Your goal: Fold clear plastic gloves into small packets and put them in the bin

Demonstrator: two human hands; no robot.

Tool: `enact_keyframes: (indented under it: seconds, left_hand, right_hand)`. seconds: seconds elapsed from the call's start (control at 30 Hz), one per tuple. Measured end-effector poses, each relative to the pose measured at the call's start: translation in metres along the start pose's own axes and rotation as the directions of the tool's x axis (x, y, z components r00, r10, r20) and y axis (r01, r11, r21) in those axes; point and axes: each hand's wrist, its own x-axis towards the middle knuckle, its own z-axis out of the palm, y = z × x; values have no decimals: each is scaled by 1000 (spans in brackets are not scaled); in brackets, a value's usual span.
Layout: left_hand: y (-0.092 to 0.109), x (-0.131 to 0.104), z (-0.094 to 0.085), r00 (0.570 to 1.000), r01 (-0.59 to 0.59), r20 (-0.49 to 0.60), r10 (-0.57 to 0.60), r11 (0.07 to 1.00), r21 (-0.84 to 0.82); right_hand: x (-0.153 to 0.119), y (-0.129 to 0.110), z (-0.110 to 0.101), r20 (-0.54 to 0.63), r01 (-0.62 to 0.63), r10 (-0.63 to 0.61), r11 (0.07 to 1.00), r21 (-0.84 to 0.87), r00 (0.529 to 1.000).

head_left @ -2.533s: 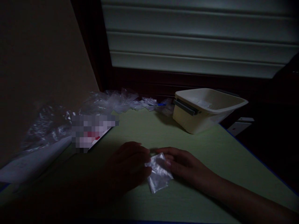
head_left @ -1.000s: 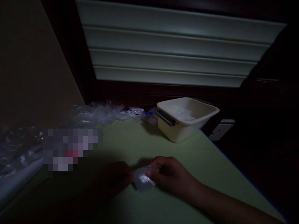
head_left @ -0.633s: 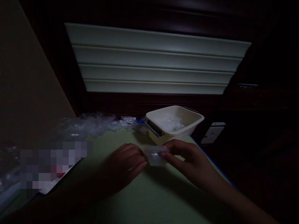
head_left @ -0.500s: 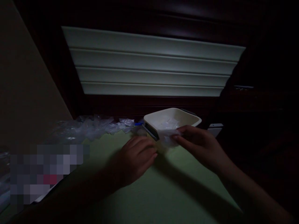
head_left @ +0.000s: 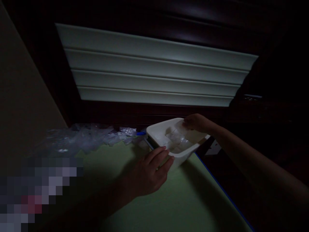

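Note:
A white plastic bin (head_left: 156,127) stands at the back of the green surface, with crumpled clear plastic (head_left: 177,137) inside it. My left hand (head_left: 154,170) touches the bin's near left corner, fingers somewhat apart. Over the bin's right side, my right hand (head_left: 196,122) reaches in at the rim. Its fingertips are dark and partly hidden, beside a piece of clear film, so what they grip cannot be made out.
Clear plastic bags (head_left: 84,137) lie along the back left edge of the green surface (head_left: 159,209). A small blue item (head_left: 141,133) is left of the bin. Behind stands a dark frame with pale slats (head_left: 154,80). A blurred patch covers the lower left.
My right hand has moved from in front of the bin, where it held clear film, to over its right side. My left hand has come onto the bin's near corner.

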Motion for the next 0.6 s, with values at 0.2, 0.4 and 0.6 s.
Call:
enact_keyframes:
  seconds: [0.2,0.4,0.6]
  left_hand:
    - [0,-2,0,999,8,35,-8,1000,-2]
    - [-1,-5,3,999,13,38,-13,1000,1]
    - [-3,-6,3,999,3,49,-3,1000,1]
  right_hand:
    - [36,0,21,143,-76,119,959,-273,982]
    - [49,11,34,61,-73,121,856,-513,991]
    - [52,16,37,100,19,59,768,-641,993]
